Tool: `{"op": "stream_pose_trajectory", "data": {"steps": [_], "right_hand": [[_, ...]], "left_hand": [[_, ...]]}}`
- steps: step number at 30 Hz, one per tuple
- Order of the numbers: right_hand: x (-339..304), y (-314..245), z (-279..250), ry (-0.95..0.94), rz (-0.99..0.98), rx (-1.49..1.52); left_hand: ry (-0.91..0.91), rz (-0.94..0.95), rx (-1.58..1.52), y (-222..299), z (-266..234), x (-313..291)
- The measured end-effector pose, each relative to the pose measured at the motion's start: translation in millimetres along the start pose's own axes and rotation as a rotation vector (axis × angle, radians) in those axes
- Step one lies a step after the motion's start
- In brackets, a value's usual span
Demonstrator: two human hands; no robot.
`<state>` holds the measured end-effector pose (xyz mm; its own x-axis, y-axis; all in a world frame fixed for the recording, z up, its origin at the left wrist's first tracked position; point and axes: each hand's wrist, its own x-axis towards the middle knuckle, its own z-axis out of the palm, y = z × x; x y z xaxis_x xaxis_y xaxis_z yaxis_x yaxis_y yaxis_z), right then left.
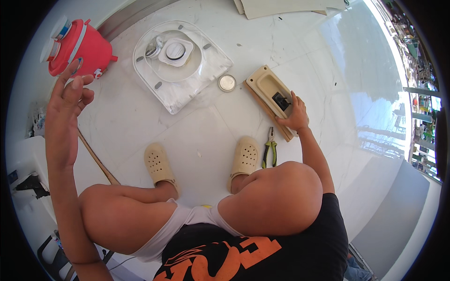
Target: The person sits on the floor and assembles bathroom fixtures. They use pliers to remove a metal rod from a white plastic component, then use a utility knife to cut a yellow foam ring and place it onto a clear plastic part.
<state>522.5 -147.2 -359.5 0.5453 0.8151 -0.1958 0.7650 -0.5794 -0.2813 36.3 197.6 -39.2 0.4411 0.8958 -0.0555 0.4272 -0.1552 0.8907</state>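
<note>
Over at the right, my right hand [298, 114] grips the near end of a long beige plastic housing [263, 83], thumb on one side and fingers over the other. A small black part [281, 100] sits in the housing's recess, close to my fingertips. Beneath it lies a brown wooden piece [257, 99]. My left hand [68, 105] is raised at the left, index finger up and the others loosely bent and apart, in front of the red drink cooler [91, 49]. I see nothing held in it. Pliers [270, 149] with green and black handles lie beside my right shoe.
A plastic-wrapped white panel [206, 70] with a round opening lies ahead, holding a square white piece [180, 50] and a small metal tin [153, 48]. A round silver lid [227, 83] is beside it. Flat sheets [281, 7] rest at the far edge. A thin stick [96, 157] lies left.
</note>
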Motion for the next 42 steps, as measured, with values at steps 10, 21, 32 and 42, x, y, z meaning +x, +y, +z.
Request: {"op": "stream_pose_trajectory", "data": {"steps": [10,21,32,42], "right_hand": [[2.8,-16.5,19.7,-0.083,0.11,-0.108],[-6.4,-16.7,3.2,0.06,0.081,-0.068],[-162.0,-58.0,38.7,-0.247,0.587,0.238],[-226.5,-52.5,82.9,0.087,0.457,0.572]], "left_hand": [[-0.08,-0.073,-0.058,12.7,8.2,-8.5],[-0.263,-0.109,0.372,-17.5,9.9,-9.0],[-0.786,-0.063,1.116,-219.3,91.6,107.6],[-0.364,0.295,1.067,-244.4,221.2,185.3]]}}
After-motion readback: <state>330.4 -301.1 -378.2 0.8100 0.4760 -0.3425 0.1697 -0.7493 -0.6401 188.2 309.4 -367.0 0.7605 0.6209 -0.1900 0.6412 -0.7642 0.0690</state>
